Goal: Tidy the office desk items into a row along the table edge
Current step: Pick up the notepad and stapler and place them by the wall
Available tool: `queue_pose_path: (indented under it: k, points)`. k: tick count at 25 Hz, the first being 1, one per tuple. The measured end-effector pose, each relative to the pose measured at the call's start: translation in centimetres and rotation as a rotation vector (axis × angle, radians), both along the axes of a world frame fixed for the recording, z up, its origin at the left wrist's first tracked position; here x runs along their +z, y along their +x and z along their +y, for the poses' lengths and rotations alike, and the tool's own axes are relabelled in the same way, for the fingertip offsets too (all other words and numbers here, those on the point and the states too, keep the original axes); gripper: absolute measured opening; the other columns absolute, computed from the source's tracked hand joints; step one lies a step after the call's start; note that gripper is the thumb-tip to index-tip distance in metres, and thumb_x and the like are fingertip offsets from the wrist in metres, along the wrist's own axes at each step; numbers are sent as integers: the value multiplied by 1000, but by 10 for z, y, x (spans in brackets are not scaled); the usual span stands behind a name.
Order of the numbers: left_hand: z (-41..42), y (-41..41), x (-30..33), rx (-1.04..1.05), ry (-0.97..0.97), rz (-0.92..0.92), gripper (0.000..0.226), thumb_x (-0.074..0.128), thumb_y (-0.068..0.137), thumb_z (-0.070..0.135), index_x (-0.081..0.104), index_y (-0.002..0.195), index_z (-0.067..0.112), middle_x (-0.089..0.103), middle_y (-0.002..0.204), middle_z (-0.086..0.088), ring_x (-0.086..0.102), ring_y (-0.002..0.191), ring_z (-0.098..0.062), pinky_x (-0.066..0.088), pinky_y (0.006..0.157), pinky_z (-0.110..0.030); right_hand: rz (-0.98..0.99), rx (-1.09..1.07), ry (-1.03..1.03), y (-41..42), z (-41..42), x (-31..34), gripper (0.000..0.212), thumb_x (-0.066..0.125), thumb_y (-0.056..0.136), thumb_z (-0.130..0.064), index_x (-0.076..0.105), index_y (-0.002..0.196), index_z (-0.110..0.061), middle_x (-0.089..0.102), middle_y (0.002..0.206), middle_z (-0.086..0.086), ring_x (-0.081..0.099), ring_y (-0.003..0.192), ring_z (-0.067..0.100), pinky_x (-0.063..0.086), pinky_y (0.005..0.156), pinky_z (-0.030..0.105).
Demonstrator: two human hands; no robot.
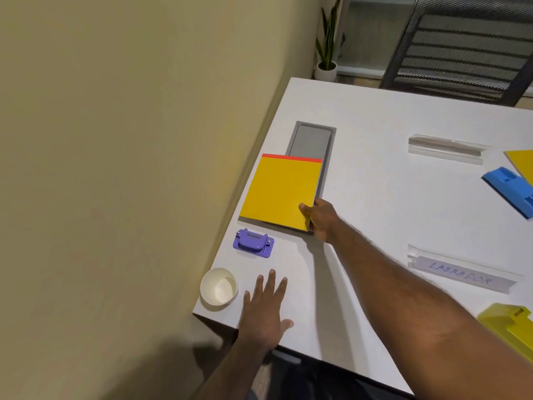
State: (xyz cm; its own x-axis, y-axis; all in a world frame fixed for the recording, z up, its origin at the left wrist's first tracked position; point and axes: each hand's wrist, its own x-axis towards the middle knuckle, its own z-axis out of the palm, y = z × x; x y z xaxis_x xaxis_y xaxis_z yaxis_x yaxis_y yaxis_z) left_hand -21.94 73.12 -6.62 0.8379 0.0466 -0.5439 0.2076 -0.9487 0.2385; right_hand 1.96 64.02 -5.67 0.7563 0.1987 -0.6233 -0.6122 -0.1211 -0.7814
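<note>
A yellow notepad (281,193) with a red top strip lies near the table's left edge, partly over a grey recessed panel (313,142). My right hand (320,219) grips the notepad's near right corner, thumb on top. A purple hole punch (253,243) sits just in front of the notepad. A white paper cup (219,289) stands upright at the near left corner. My left hand (266,310) rests flat on the white table (375,197) beside the cup, fingers spread, holding nothing.
On the right lie a clear acrylic name holder (447,148), a second holder (461,272) labelled LABRADOR, a blue plastic piece (510,192), another yellow pad (522,163) and a yellow-green plastic piece (510,327). A mesh chair (461,47) and a potted plant (327,53) stand beyond.
</note>
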Motion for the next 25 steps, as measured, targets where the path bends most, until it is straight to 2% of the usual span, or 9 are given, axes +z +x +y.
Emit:
queue_pose_path:
  k: [5,9,11,13,16,18,20,22,25]
  points:
    - [3,0,-5,-10,12,14,89,51,91,53,-15,149,36,-30,156,5,-21,145,-24,0,119,-51,31,17,-38,-1,23,-11,22,56,95,-14,56,117,-12,63,117,16,61,100,31,52,85,42]
    - [3,0,-6,-26,25,19,91,49,90,55,-17,148,36,-32,154,4,-23,145,-25,0,119,-53,36,18,-103,-1,29,-19,30,59,94,-17,54,122,-7,61,121,16,60,110,33,52,87,41]
    - [3,1,-7,-22,20,21,91,50,90,55,-17,148,35,-34,152,5,-23,145,-25,-1,118,-52,6,31,-164,-1,31,-22,32,63,91,-21,56,117,-5,62,116,16,61,106,33,53,85,41]
    - [3,1,-8,-17,18,19,91,51,90,55,-16,148,36,-36,148,7,-24,144,-24,-2,117,-52,-61,51,-310,1,31,-24,39,71,84,-30,58,109,-2,65,107,16,64,100,32,55,87,42]
    - [3,2,-8,-11,22,26,91,52,89,55,-15,149,36,-37,147,8,-26,143,-23,-2,117,-52,-135,74,-537,3,29,-20,51,78,76,-40,58,101,-1,64,92,12,64,84,25,53,75,32]
    - [3,2,-8,-7,25,25,91,52,89,55,-15,149,36,-35,150,7,-23,144,-24,-2,118,-52,-163,95,-618,4,24,-14,53,79,74,-40,58,101,0,62,89,11,64,82,24,52,71,31]
    - [2,2,-7,-10,30,25,91,52,89,54,-14,149,35,-31,155,5,-21,145,-25,1,119,-53,-200,154,-707,3,20,-7,47,81,73,-40,57,91,-4,61,87,9,65,84,25,53,72,32]
    - [1,1,-5,-5,14,16,90,54,90,50,-11,150,34,-27,157,4,-20,146,-25,3,119,-53,-253,210,-766,0,15,-2,40,81,73,-37,53,78,-8,60,81,7,61,77,21,47,65,29]
    - [2,0,0,-4,6,3,91,56,90,47,-10,151,32,-24,158,3,-16,147,-26,6,118,-52,-328,256,-800,-9,1,8,34,79,74,-32,58,79,-6,59,74,4,55,67,17,39,57,25]
